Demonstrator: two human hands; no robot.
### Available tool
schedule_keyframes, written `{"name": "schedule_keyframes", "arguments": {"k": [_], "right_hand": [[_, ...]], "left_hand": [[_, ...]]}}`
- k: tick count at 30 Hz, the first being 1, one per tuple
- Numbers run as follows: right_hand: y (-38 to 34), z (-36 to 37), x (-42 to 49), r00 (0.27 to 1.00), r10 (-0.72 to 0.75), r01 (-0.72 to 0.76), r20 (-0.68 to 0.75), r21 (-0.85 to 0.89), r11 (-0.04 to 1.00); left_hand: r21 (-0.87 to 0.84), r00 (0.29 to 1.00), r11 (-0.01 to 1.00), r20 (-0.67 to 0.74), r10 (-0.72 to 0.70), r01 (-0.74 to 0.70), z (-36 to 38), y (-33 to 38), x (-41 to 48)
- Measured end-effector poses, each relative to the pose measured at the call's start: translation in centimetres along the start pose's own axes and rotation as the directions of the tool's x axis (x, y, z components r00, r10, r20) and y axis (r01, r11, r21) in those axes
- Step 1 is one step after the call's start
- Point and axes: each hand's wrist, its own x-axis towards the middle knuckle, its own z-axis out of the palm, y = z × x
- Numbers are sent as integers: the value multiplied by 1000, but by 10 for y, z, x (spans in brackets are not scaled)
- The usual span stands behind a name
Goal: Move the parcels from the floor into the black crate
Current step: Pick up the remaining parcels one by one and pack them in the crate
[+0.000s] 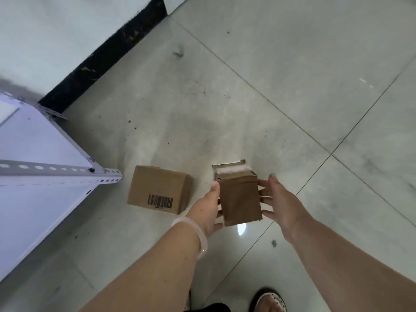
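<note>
**Two parcels in view, one between both hands**

Two parcels are in sight. The small brown cardboard parcel (239, 199) is held between two bare hands above the grey tiled floor (292, 86). Its far end is open, with ragged flaps and something white showing inside.

The left hand (210, 206) grips the parcel's left side. The thumb lies along the upper edge and the fingers curl round the lower corner. The right hand (279, 203) presses spread, fairly straight fingers against the parcel's right side, and its thumb stands free of the cardboard. I cannot tell whether any part of this parcel touches the floor.

The second, a brown cardboard parcel with a black barcode (157, 188), lies on the floor just left of the left hand and apart from it. It is closed, with the barcode on its near face.

One pale pink bangle (193, 233) circles the left wrist. One white metal shelving unit (40, 154) stands at the left, its perforated corner post near the barcoded parcel. A black skirting strip (108, 57) runs along the wall behind. One sandalled foot (270, 300) shows at the bottom edge.
</note>
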Motion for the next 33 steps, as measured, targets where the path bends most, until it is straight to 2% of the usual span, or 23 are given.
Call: {"name": "schedule_keyframes", "arguments": {"k": [3,6,9,13,17,21,25,29,33], "right_hand": [[-37,-11,-50,998,-26,33,-50,166,986],[-86,-25,-112,989,-95,120,-114,235,965],[-142,-42,-188,964,-236,260,-122,245,934],[-207,-69,-309,904,-423,426,-63,224,877],[-240,-80,-437,812,-583,576,0,159,802],[-232,-74,-549,694,-719,713,38,94,694],[-206,-59,-637,594,-781,785,194,71,615],[-167,-26,-718,520,-757,823,396,4,568],[-135,25,-790,472,-677,838,565,-49,543]], "left_hand": [[-125,994,986,-27,105,-108,4,26,-51],[-185,972,955,-77,221,-232,12,58,-113],[-151,926,914,-42,375,-376,25,92,-185],[-103,834,835,63,549,-541,40,129,-309],[-226,762,767,131,634,-600,36,136,-443],[-273,653,651,96,751,-708,22,106,-565],[-249,560,540,-8,829,-804,-4,52,-655],[-326,514,450,-144,846,-832,-52,-25,-735],[-317,464,370,-312,829,-873,-111,-95,-807]]}}
